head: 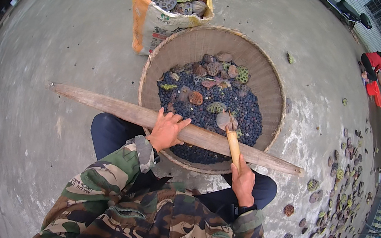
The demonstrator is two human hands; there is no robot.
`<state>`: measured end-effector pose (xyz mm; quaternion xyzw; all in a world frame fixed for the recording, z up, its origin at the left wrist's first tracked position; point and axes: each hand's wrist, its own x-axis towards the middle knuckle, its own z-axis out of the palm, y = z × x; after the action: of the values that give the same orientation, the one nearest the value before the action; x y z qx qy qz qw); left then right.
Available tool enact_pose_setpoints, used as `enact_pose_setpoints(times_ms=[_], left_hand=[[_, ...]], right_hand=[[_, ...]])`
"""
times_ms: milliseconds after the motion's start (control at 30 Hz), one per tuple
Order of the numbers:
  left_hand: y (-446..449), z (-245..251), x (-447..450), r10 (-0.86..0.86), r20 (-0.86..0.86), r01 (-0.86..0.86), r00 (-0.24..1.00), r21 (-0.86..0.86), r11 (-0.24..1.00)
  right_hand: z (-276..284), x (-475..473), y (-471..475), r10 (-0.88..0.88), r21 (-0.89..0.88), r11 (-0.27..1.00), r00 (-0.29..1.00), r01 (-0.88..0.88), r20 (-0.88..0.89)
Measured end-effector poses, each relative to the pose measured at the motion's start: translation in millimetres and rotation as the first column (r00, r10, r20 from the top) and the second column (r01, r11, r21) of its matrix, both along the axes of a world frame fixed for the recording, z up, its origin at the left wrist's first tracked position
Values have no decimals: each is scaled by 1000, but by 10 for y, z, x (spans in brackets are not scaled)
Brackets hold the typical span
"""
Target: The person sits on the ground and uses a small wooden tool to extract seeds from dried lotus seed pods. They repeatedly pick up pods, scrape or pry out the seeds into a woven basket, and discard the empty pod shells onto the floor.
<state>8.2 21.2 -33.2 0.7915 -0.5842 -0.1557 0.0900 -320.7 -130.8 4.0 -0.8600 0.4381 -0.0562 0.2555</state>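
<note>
A long wooden board lies across the near part of a round woven basket. My left hand rests on top of the board, fingers spread. In my right hand is a tool with a pale wooden or bamboo handle, which crosses over the board. Its far end is at a brownish lotus seed pod; whether it pierces or pinches the pod is unclear. Beneath, the basket holds many dark lotus seeds and several pods, among them a green one and an orange-brown one.
Behind the basket's left side stands a woven sack filled with lotus pods. Many pods are scattered over the concrete floor at right. A person in red crouches far right beside a red basin; a scooter stands beyond.
</note>
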Motion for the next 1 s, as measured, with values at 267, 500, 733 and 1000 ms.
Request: enact_pose_setpoints(times_ms=[267, 500, 733, 1000], left_hand=[[-316, 276, 143, 40, -994, -474, 104, -14, 880], [-510, 479, 150, 80, -995, -441, -68, 101, 892], [-361, -104, 684, 2, -982, -732, -188, 141, 667], [-1143, 1177, 474, 370, -888, -788, 273, 15, 616]], right_hand=[[234, 67, -149, -521, 927, 240, 767, -289, 374], [242, 119, -63, -529, 959, 82, 804, -270, 272], [303, -213, -123, -535, 986, 74, 828, -151, 167], [322, -309, -641, -72, 302, 952, 995, 45, 76]])
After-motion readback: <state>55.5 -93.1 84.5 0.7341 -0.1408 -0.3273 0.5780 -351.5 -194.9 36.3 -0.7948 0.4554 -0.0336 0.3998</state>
